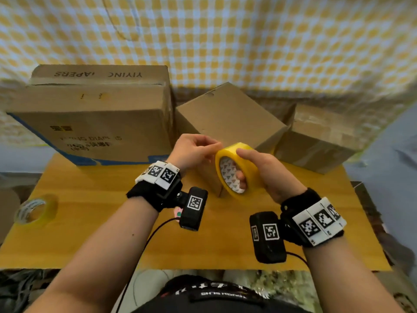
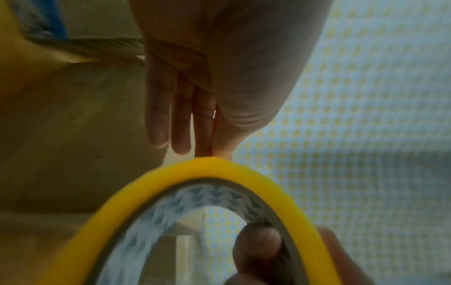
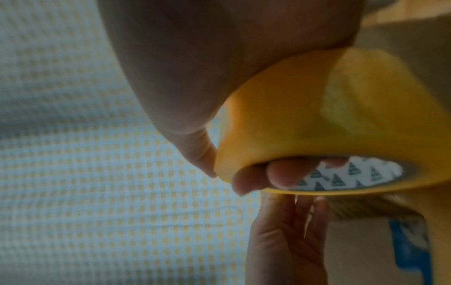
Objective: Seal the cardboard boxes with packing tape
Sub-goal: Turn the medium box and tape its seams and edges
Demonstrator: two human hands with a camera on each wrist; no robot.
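Right hand [image 1: 266, 170] hooks fingers through the tape [image 1: 235, 170] core to steady it, while left hand [image 1: 194, 150] pinches at its rim, probably hunting the loose end.

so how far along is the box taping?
Done: no fresh tape shows on the three boxes; the large box top looks slightly open. In hand: right hand grips the yellow tape roll, fingers through the core; left hand picks at its rim, probably finding the end. Left: tape every box. A spare roll lies on the table.
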